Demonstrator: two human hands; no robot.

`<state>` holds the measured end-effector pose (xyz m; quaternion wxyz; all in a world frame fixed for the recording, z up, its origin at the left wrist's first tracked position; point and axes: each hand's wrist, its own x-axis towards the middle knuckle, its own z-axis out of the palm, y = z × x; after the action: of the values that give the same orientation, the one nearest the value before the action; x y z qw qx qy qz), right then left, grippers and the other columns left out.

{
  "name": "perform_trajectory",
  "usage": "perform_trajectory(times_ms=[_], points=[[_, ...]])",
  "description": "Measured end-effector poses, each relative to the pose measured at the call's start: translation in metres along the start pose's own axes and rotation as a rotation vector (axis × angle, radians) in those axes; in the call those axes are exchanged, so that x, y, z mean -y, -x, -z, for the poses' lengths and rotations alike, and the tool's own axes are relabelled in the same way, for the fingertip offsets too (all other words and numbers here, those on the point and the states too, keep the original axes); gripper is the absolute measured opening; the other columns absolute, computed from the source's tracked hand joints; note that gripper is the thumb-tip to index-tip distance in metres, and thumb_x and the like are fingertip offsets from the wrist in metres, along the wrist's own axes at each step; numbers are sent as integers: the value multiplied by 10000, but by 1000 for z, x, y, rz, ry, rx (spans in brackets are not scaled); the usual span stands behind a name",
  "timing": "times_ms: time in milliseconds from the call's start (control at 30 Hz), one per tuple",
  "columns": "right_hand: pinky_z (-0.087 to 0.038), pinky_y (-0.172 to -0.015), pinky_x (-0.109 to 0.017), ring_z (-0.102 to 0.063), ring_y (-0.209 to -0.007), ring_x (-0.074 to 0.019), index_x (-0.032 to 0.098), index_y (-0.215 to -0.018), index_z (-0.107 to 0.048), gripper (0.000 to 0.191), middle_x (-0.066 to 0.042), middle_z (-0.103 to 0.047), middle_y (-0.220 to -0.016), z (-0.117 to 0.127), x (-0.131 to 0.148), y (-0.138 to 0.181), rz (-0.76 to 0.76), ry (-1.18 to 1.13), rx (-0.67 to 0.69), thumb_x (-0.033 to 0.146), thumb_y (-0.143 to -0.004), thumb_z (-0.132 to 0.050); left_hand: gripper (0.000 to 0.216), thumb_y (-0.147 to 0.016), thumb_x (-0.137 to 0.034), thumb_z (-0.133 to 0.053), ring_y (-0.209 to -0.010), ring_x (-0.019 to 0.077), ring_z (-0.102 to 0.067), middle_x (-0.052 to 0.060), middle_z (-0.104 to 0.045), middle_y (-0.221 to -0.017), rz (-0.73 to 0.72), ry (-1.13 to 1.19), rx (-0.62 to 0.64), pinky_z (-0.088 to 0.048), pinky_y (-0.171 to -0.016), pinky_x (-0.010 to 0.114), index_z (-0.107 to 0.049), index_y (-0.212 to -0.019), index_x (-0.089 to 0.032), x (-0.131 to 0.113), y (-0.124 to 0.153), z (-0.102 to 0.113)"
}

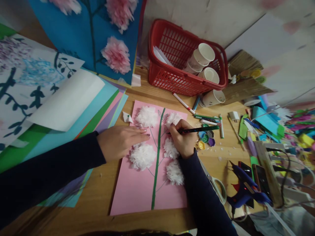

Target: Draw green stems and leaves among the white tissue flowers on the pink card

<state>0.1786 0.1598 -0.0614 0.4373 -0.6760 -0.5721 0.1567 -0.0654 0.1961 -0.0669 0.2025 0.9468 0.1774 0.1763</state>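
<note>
My left hand (120, 141) lies flat with its fingers stretched across the left side of a pink sheet (133, 196). In my right hand (184, 137) is a dark pencil (199, 129) with a green end, gripped near its tip, which my fingers hide. A green stem (157, 154) runs down the sheet, with thin grey branch lines and leaf outlines near its top. White paper flowers (142, 156) sit on both sides of the stem; my right hand partly covers those on the right (175, 172).
A red basket (167, 77) with paper cups stands behind the sheet. To the right are small paint pots (204, 137), markers (183, 102), scissors (218, 188) and a blue glue gun (246, 190). Coloured paper (95, 121) lies left; a blue flower picture (83, 39) is behind it.
</note>
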Motion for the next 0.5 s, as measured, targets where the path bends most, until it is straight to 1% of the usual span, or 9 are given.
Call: perform_trajectory(times_ms=[100,267,500], points=[[-259,-458,-229,-307,-452,-77,216,-527,-339,315,88,-324,-478,1,-2,0,17,5,9,145,-725,-573,564,-760,76,-387,-1199,163,-592,76,-641,-1280,10,-10,19,-461,-1043,342,-592,-1237,-146,-2,-1,3],[-248,-460,-226,-298,-457,-76,216,-532,-331,295,87,-312,-483,2,-2,0,45,31,9,130,-711,-550,576,-760,71,-388,-1214,156,-579,67,-632,-1294,25,-14,51,-452,-1049,332,-586,-1249,-160,-4,-2,7],[-228,-455,-226,-266,-463,-74,220,-534,-294,318,86,-273,-492,2,0,0,78,-1,-18,121,-716,-536,566,-792,75,-358,-1219,137,-573,49,-642,-1282,35,-44,56,-420,-1066,302,-584,-1251,-166,-5,-1,6]])
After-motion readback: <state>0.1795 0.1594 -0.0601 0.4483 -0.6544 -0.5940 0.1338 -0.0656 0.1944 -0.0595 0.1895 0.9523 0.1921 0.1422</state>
